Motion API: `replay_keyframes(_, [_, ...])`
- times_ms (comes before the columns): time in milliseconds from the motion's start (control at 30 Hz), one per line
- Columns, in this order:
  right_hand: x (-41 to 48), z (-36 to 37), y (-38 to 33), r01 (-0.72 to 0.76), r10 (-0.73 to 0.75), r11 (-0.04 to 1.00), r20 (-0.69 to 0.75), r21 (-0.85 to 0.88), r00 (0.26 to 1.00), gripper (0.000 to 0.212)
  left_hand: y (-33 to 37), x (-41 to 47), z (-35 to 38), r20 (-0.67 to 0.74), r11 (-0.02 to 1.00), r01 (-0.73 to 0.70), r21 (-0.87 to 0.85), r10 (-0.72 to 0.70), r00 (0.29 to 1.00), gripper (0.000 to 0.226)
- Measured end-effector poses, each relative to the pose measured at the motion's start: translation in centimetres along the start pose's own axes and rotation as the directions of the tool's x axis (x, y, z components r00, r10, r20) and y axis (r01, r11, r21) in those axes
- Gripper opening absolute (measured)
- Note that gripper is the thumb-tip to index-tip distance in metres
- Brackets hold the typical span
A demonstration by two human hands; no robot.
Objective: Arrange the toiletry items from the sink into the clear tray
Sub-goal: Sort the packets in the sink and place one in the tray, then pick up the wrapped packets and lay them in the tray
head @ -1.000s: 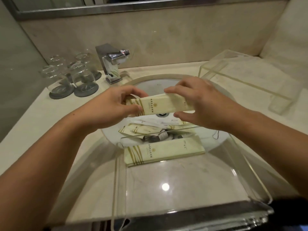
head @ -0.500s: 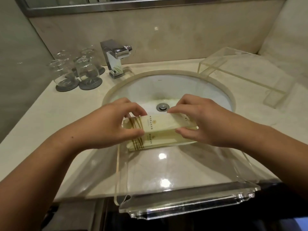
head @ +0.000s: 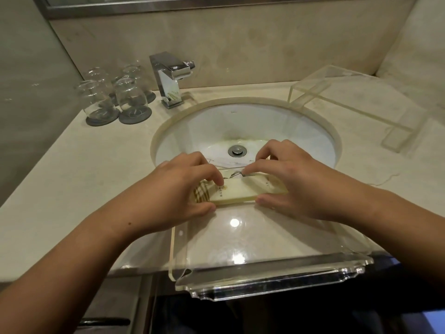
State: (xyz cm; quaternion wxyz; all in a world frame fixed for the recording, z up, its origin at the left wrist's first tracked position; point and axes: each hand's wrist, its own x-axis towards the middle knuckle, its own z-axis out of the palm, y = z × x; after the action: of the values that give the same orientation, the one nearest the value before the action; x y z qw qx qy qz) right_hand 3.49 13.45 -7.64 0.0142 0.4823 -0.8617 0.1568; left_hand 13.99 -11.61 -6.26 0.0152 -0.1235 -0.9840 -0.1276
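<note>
At the near edge of a pale stone counter (head: 72,179), a clear tray (head: 272,278) sits partly over the rim of a round white sink (head: 284,131), its front lip jutting past the counter's edge. Both of the person's hands are inside the tray at its far end. The left hand (head: 178,191) and right hand (head: 286,186) each pinch one end of a cream toiletry box (head: 231,192) with gold stripes, thumbs on the near side and fingertips on the far side, holding it low against the tray floor. A second box seems to lie right behind or beneath it, but the hands hide most of that.

The tray overhangs the counter, so a firm downward press near the front could tip it toward the floor. Acrylic is slick, and a nudge could slide the boxes out of line.

The sink holds what look like a few thin clear or white packets near the drain (head: 237,150); they are hard to make out. A second clear acrylic stand (head: 356,92) sits to the right, and nothing shows in it. Upturned glasses (head: 115,97) rest beside the faucet (head: 172,80).
</note>
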Motion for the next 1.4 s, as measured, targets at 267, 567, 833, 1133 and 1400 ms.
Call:
replay_keyframes(267, [0.3,0.3,-0.2,0.029,-0.029,0.999,0.002,0.034,1.000,0.030,0.0,0.1,0.5,-0.053,0.999,0.024,0.033,-0.022,0.998,0.040])
replay_keyframes(567, [0.1,0.2,-0.4,0.008,-0.008,1.000,0.034,0.016,0.999,0.035,0.1,0.0,0.7,-0.066,0.999,0.033,0.034,-0.031,0.997,0.041])
replay_keyframes(833, [0.0,-0.5,-0.5,0.041,-0.037,0.993,-0.036,0.110,0.999,0.037,-0.6,-0.2,-0.3,-0.064,0.992,0.033,-0.121,-0.041,0.997,0.040])
replay_keyframes(1133, [3.6,-3.2,3.3,-0.095,0.107,0.987,-0.092,0.131,0.990,0.026,-4.5,3.8,-1.5,-0.130,0.953,0.147,-0.264,-0.186,0.974,0.015])
replay_keyframes(1400, [7.5,-0.6,8.4,-0.236,0.214,0.959,0.142,0.159,0.966,0.024,-8.1,9.0,1.1,0.019,0.974,0.169,-0.152,-0.168,0.986,0.022])
